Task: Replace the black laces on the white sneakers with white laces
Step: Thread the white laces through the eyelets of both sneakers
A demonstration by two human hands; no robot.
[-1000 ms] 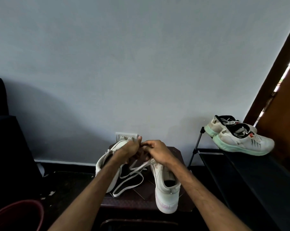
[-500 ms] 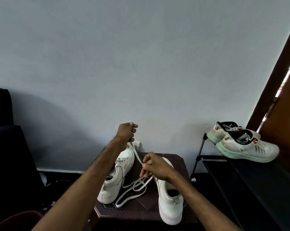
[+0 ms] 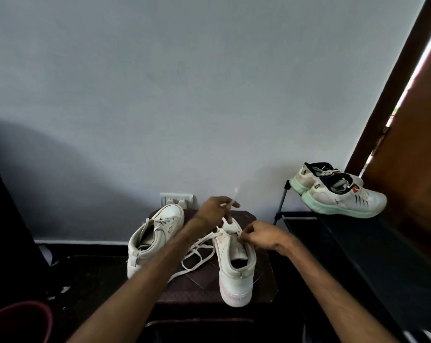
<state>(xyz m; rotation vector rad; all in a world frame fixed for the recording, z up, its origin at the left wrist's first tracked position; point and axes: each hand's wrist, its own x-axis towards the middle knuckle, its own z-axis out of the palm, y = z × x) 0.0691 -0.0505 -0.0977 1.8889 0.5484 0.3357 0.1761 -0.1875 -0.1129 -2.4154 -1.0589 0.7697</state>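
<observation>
Right-side sneaker [image 3: 236, 271] on dark stool [image 3: 199, 287], 2nd sneaker [image 3: 155, 238] beside it. Left hand [image 3: 214, 210] pinches white lace [image 3: 197, 253] end, raised over toe. Right hand [image 3: 259, 235] grips eyelet edge. Recommend: draw slack fully through, keep lace flat, hold upper steady.

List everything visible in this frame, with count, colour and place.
sneakers: 2, white, on the stool
lace: 1, white, looped between the sneakers, one end raised
stool: 1, dark brown, centre
running shoes: 2, white with mint soles, on the shoe rack
shoe rack: 1, black, right
wall socket: 1, white, behind the stool
bucket: 1, red, bottom left
door: 1, brown, far right
left hand: 1, pinches the lace end
right hand: 1, pinches the right-side sneaker's upper
</observation>
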